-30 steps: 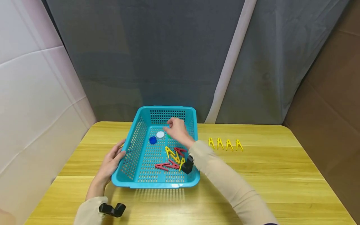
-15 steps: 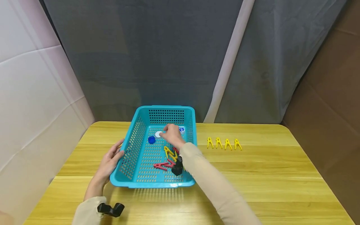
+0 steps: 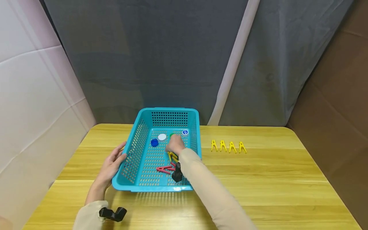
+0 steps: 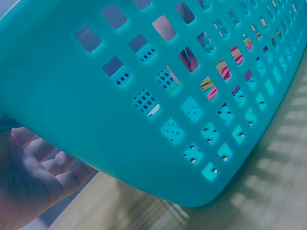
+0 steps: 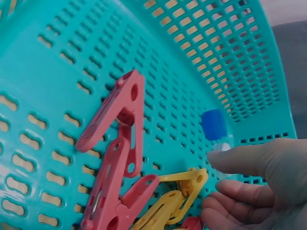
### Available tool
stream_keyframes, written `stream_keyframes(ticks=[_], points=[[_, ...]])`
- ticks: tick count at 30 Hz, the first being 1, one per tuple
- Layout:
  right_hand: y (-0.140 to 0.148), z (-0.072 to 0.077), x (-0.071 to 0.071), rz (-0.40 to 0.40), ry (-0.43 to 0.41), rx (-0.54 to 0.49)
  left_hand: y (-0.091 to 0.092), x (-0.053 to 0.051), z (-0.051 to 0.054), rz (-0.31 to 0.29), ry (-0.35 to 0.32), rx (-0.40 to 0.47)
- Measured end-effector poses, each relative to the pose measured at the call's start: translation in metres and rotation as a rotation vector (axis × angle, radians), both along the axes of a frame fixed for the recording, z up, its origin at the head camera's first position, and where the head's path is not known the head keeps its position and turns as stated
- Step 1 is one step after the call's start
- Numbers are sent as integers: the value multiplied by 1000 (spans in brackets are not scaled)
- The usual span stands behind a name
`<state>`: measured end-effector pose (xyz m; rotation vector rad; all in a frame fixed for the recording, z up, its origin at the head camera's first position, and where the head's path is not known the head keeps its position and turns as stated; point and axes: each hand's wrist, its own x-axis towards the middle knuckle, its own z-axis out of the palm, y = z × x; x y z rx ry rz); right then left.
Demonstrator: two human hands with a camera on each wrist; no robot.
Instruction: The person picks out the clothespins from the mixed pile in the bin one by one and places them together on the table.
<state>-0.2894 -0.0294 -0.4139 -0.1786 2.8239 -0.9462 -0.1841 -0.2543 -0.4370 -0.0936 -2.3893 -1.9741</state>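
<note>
The blue perforated basket (image 3: 139, 187) has my left hand (image 3: 108, 167) at its left rim, thumb on the edge and the other fingers along the outside. In the left wrist view the fingers of that hand (image 4: 41, 177) bend by the basket wall (image 4: 62, 100). Inside the basket, my right hand (image 3: 176, 145) is low over the clips. In the right wrist view its thumb and fingers (image 5: 254, 187) stand apart with nothing seen between them, beside a yellow clip (image 5: 196, 179) and partly hidden red clip (image 5: 193, 223). Other red clips (image 5: 120, 115) lie nearer the basket's front.
Farther back in the basket lie a dark blue cap (image 3: 154, 142), a white cap (image 3: 162, 137), a partly covered green cap (image 3: 171, 135) and a blue-and-white cap (image 3: 185, 132). Several yellow clips (image 3: 232, 147) form a row on the wooden table (image 3: 273, 179), right of the basket.
My right hand has moved from above the caps toward the front left, down to the clips, uncovering the blue-and-white cap. The left hand keeps its place at the basket's rim.
</note>
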Motion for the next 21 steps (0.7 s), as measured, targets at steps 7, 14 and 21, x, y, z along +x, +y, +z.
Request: stream_keyframes(ticks=[7, 14, 21], points=[[-3, -2, 2, -22, -28, 71, 0, 0, 1, 2, -1, -6], [-7, -5, 1, -14, -32, 98, 1, 1, 2, 4, -2, -5], [-12, -11, -6, 16, 34, 93, 1, 1, 2, -1, 5, 19]])
